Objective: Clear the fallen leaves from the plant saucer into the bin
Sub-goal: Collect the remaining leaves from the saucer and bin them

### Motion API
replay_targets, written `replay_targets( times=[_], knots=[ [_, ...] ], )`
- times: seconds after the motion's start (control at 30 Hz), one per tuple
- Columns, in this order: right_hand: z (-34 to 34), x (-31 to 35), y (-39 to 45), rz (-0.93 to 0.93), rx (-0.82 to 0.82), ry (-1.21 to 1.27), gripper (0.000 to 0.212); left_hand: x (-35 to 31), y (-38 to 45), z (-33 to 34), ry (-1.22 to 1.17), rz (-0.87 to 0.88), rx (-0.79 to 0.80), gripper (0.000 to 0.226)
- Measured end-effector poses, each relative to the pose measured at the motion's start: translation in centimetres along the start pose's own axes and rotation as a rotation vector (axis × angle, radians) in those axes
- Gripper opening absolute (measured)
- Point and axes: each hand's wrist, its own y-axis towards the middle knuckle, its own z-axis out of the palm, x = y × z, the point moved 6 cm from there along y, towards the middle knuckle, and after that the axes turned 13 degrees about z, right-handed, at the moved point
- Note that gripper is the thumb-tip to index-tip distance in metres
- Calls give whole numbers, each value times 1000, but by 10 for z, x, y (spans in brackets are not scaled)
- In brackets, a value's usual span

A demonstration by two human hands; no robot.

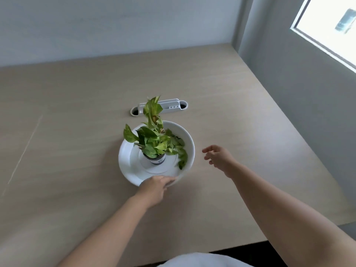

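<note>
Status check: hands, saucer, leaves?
Left hand grips saucer near rim. Right hand open, hovering right of saucer, empty. Fallen leaves lie on saucer's right side beside potted plant. No bin in view.

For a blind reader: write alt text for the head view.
A left hand holds the near rim of a white saucer with a small potted plant and loose leaves on a wooden desk. The right hand hovers open beside it.

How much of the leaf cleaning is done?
Nothing looks done yet: the loose leaves still lie in the saucer, right of the pot. The left hand holds the saucer's near rim; the right hand hovers beside it, empty. No bin is in view.
</note>
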Motion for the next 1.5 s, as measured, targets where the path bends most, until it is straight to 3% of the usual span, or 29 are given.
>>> replay_targets(
  times=[0.07, 0.2, 0.4, 0.63, 0.8, 0.93, 1.17, 1.27, 1.43, 1.5],
  knots=[
    [11, 9, 7, -75, -33, -200, 29, 19, -16, -6, 24, 31, 0, 54],
    [43, 21, 9, -284, -129, -856, 48, 63, -43, -28, 89, -48, -97, 54],
    [92, 31, -7, -543, -126, -1199, 38, 130, -65, -63, 77, -275, -261, 47],
    [139, 39, -21, -605, -79, -1153, 34, 141, -50, -80, 18, -291, -395, 45],
    [166, 30, -36, -611, -121, -1081, 35, 110, -32, -58, -45, -223, -203, 29],
    [182, 18, -44, -596, -94, -1035, 36, 98, -20, -44, 23, -280, -69, 44],
    [172, 5, -45, -605, 36, -854, 24, 91, -4, -31, -24, -228, -62, 51],
    [160, 6, -44, -588, 1, -775, 16, 86, -1, -27, -54, -227, -44, 46],
    [140, 18, -31, -487, -100, -701, 19, 86, -3, -28, -162, -144, 13, 15],
    [139, 24, -22, -445, -114, -739, 25, 88, -5, -29, -164, -134, 34, 19]
  ],
)
